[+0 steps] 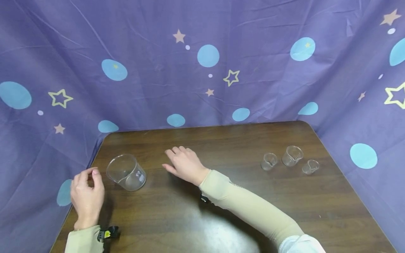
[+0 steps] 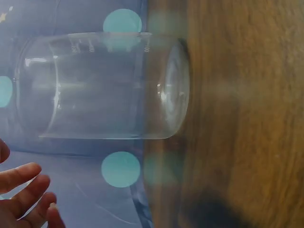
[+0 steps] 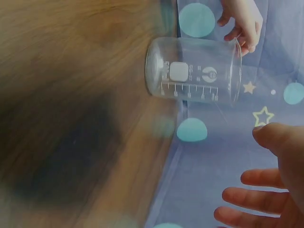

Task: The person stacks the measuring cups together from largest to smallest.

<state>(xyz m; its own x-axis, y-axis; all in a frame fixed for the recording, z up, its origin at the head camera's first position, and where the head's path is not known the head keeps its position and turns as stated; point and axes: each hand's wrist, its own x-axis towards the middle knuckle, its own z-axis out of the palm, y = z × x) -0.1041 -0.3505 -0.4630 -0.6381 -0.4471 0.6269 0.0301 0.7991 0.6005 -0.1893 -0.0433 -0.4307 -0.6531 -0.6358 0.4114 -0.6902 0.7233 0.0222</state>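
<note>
A large clear glass beaker [image 1: 139, 177] with white printed markings stands upright on the left part of the table. Just left of it is my left hand [image 1: 87, 191], its fingers loosely bent and holding nothing. The left wrist view shows the beaker [image 2: 104, 85] whole, with the fingers of that hand apart from its wall. My right hand [image 1: 186, 165] hovers over the table to the right of the beaker, fingers spread and nothing in them. In the right wrist view, its thumb and fingers [image 3: 259, 178] reach toward the beaker [image 3: 190, 71] with a gap between.
Three small glass beakers stand together on the right side of the table: one at left [image 1: 269, 161], a larger one behind [image 1: 292, 156], and a low one at right [image 1: 310, 167]. A purple curtain [image 1: 152, 88] with stars and dots surrounds the brown wooden table [image 1: 177, 225].
</note>
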